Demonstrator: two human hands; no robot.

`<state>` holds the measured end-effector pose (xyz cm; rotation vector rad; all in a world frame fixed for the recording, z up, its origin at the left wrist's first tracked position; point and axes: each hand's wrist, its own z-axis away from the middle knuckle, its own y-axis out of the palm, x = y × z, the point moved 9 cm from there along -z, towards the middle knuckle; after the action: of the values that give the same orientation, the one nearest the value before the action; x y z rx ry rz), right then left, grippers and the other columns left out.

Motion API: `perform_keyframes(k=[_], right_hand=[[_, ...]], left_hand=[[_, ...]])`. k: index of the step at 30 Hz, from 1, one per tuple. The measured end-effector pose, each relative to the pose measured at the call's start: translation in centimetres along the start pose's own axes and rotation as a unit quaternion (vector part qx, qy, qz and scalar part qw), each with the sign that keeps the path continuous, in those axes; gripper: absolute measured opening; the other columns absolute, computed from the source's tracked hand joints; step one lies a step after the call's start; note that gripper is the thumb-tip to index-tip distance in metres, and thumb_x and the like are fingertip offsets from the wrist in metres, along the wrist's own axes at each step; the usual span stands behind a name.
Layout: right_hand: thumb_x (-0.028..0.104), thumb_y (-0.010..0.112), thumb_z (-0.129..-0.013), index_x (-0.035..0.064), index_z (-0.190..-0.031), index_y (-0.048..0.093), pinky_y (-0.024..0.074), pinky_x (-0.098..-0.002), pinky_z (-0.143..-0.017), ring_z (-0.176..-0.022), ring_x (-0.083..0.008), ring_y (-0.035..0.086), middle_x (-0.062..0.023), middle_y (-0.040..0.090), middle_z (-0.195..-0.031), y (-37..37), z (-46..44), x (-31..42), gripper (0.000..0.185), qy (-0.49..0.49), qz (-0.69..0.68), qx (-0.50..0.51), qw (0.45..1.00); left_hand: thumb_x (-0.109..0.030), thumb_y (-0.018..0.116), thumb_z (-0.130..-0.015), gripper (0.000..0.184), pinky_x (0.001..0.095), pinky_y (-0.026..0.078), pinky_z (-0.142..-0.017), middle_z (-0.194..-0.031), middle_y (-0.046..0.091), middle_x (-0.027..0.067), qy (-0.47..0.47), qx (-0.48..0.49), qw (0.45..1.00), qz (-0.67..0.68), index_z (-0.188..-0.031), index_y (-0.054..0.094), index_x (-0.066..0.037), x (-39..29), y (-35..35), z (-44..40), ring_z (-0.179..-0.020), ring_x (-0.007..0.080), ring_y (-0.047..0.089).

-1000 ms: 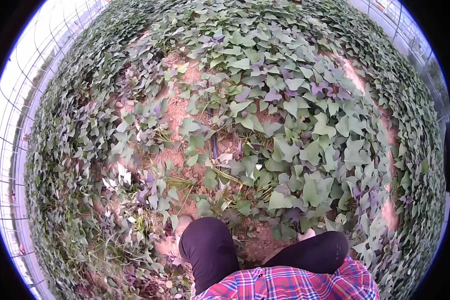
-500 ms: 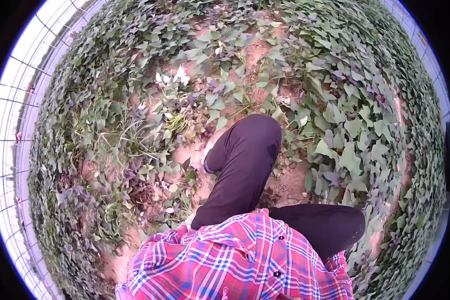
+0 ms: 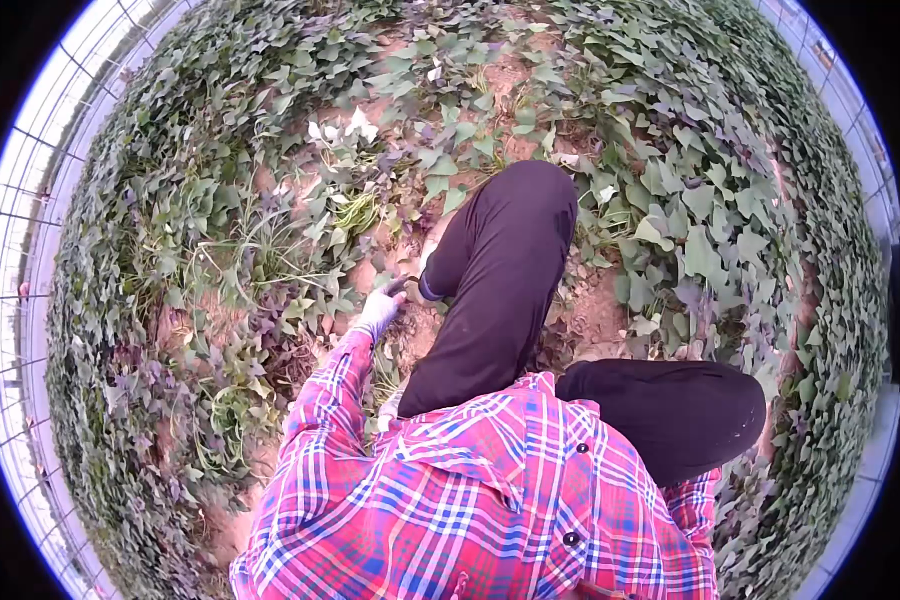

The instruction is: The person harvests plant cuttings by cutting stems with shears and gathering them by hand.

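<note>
My left hand [image 3: 380, 308] reaches out over the soil beside my bent left shin. It wears a pale glove with dark fingertips. Its fingers look stretched and a little apart, with nothing visible between them. Bare reddish soil [image 3: 417, 325] lies just under and beside it, and low leafy vines [image 3: 295, 310] grow to its left. A tuft of yellow-green stems [image 3: 355, 213] stands further ahead. My right hand is out of sight; only the right sleeve [image 3: 692, 505] shows, below my right knee.
Dense green and purple vines [image 3: 705, 245] cover the ground on both sides. Grass blades [image 3: 260, 250] stick up on the left. Pale upturned leaves [image 3: 360, 126] lie ahead. A wire fence [image 3: 25, 215] runs along the left edge. My dark-trousered legs [image 3: 500, 290] are folded in front.
My left arm has come into view and stretched forward, with the gloved hand now near my shin. My knees sit slightly higher and further right in view.
</note>
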<state>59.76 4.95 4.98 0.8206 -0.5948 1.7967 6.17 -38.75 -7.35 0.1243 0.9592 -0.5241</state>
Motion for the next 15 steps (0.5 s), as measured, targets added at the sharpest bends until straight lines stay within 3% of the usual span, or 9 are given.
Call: perform_keyframes(k=[3,4,5,7,8,9,11,12,15], right_hand=[[0.027,0.056,-0.087,0.0118,-0.098,0.062,0.0474,-0.0275,-0.061,-0.070,-0.0162,0.061,-0.0060,0.063,-0.089,-0.3,0.4,-1.3,0.020,0.001,0.010,0.010,1.000],[0.027,0.056,-0.087,0.0117,-0.098,0.062,0.0473,-0.0274,-0.061,-0.069,-0.0161,0.061,-0.0059,0.063,-0.089,1.6,-0.9,-1.3,0.020,0.004,0.026,0.034,0.999],[0.027,0.056,-0.087,0.0115,-0.098,0.062,0.0471,-0.0274,-0.060,-0.069,-0.0160,0.060,-0.0059,0.063,-0.088,3.3,-1.8,-0.9,0.020,0.006,0.044,0.059,0.997],[0.027,0.057,-0.086,0.0112,-0.097,0.062,0.0468,-0.0274,-0.059,-0.068,-0.0159,0.060,-0.0057,0.062,-0.087,5.5,-3.3,0.8,0.020,0.002,0.081,0.094,0.992],[0.028,0.057,-0.086,0.0110,-0.097,0.062,0.0466,-0.0274,-0.059,-0.067,-0.0158,0.060,-0.0057,0.062,-0.086,6.1,-4.0,1.8,0.020,-0.001,0.098,0.106,0.990],[0.028,0.057,-0.086,0.0109,-0.097,0.062,0.0464,-0.0274,-0.059,-0.067,-0.0157,0.060,-0.0056,0.062,-0.086,6.4,-4.4,2.7,0.020,-0.003,0.114,0.113,0.987],[0.028,0.058,-0.086,0.0106,-0.097,0.061,0.0461,-0.0274,-0.058,-0.066,-0.0156,0.059,-0.0054,0.062,-0.085,6.8,-5.5,4.0,0.021,-0.001,0.139,0.127,0.982],[0.028,0.058,-0.086,0.0104,-0.096,0.061,0.0459,-0.0274,-0.058,-0.065,-0.0155,0.059,-0.0054,0.062,-0.084,7.0,-6.0,4.4,0.021,0.001,0.149,0.133,0.980],[0.028,0.059,-0.085,0.0099,-0.096,0.061,0.0454,-0.0273,-0.056,-0.064,-0.0153,0.059,-0.0052,0.061,-0.082,6.2,-6.7,4.6,0.021,0.014,0.164,0.135,0.977]], left_hand=[[-0.007,0.051,-0.090,0.033,0.0254,0.051,-0.062,-0.096,0.064,0.0049,0.038,0.060,0.991,0.114,-0.123,0.054,-0.005,-3.6,2.1,-5.4,-0.075,0.0136,0.060],[-0.010,0.053,-0.090,0.031,0.0252,0.051,-0.062,-0.096,0.064,0.0055,0.060,0.031,0.996,0.058,-0.121,0.056,-0.005,-9.4,3.6,-2.3,-0.077,0.0134,0.060],[-0.014,0.056,-0.089,0.029,0.0249,0.050,-0.063,-0.095,0.065,0.0058,0.122,0.054,0.982,0.133,-0.115,0.060,-0.005,-10.4,5.0,-4.7,-0.077,0.0132,0.061],[-0.011,0.056,-0.087,0.023,0.0265,0.047,-0.076,-0.094,0.067,0.0069,0.261,-0.040,0.964,-0.043,-0.105,0.065,-0.002,-16.3,7.0,-3.7,-0.082,0.0139,0.060],[-0.010,0.056,-0.086,0.023,0.0275,0.046,-0.082,-0.095,0.068,0.0075,0.224,0.049,0.960,0.161,-0.105,0.065,0.000,-16.4,8.8,-4.5,-0.086,0.0147,0.060],[-0.010,0.056,-0.086,0.023,0.0275,0.046,-0.082,-0.095,0.068,0.0075,0.223,0.040,0.959,0.169,-0.105,0.065,0.000,-16.2,8.3,-4.5,-0.086,0.0147,0.060],[-0.011,0.056,-0.086,0.023,0.0278,0.045,-0.083,-0.096,0.068,0.0076,0.241,-0.033,0.970,-0.012,-0.104,0.065,0.000,-16.4,7.5,-3.3,-0.089,0.0148,0.060],[-0.013,0.057,-0.086,0.023,0.0284,0.046,-0.084,-0.097,0.068,0.0084,0.162,-0.035,0.986,0.029,-0.103,0.065,0.001,-13.7,6.8,-4.1,-0.090,0.0159,0.060],[-0.026,0.060,-0.084,0.030,0.0330,0.047,-0.084,-0.100,0.068,0.0130,0.160,-0.114,0.957,-0.211,-0.103,0.066,-0.004,-6.2,2.7,-5.2,-0.093,0.0255,0.063]])
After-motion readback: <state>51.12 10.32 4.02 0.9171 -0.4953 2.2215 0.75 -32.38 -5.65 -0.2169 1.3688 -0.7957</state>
